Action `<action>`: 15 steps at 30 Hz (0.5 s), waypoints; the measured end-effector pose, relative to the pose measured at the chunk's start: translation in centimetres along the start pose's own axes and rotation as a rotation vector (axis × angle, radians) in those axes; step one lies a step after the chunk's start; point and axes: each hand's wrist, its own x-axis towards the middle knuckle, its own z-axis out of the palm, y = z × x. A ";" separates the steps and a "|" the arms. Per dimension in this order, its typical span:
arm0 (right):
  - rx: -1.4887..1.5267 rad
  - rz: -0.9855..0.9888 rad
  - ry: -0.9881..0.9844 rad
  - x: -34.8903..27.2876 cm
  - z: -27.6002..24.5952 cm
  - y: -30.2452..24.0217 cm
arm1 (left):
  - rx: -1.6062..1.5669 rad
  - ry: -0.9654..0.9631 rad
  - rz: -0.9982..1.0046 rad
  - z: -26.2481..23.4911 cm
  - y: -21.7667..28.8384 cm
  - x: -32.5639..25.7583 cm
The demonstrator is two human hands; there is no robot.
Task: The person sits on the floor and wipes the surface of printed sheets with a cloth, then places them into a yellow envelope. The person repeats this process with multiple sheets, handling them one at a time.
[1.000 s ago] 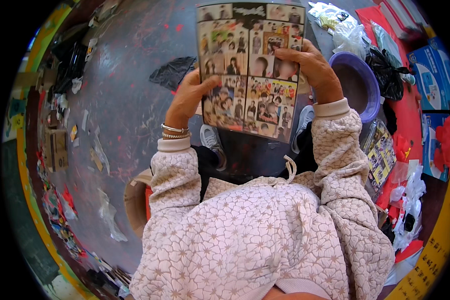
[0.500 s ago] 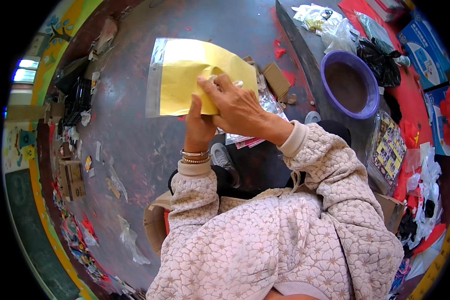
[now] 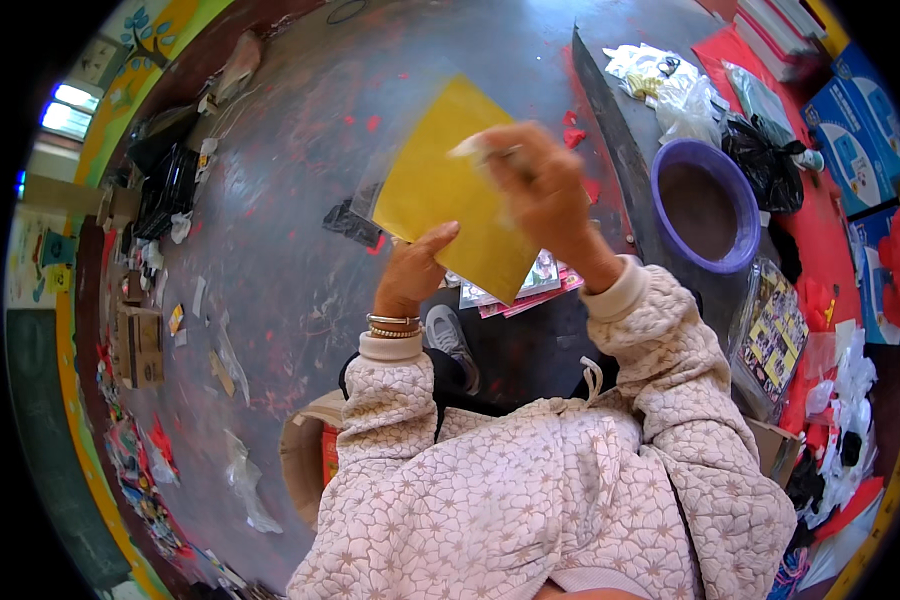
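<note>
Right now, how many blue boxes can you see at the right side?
2. One blue box lies near the upper right edge, on the red surface. The other blue box lies below it, at the right rim. More may be hidden beyond the picture's edge.

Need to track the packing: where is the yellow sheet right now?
In the head view, centre top: the yellow sheet is held up between the left hand and right hand, left of the purple basin.

Bare grey floor [image 3: 300, 200] lies open leftward; the purple basin [image 3: 705, 205] and bags [image 3: 760, 150] crowd the right.
</note>
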 end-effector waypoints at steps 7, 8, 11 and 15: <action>-0.541 -0.131 -0.006 1.6 0.6 5.4 | -0.407 -0.152 -0.165 1.4 -2.6 -1.1; -0.631 0.056 0.035 2.2 -0.7 7.3 | -0.324 -0.151 -0.065 0.9 -2.7 -1.3; -0.631 0.276 0.175 2.1 -4.1 11.5 | -0.366 -0.140 0.085 -0.1 -2.3 -1.0; -0.228 0.150 0.280 3.4 -4.2 6.8 | -0.824 -0.095 -0.486 0.1 -2.0 -0.9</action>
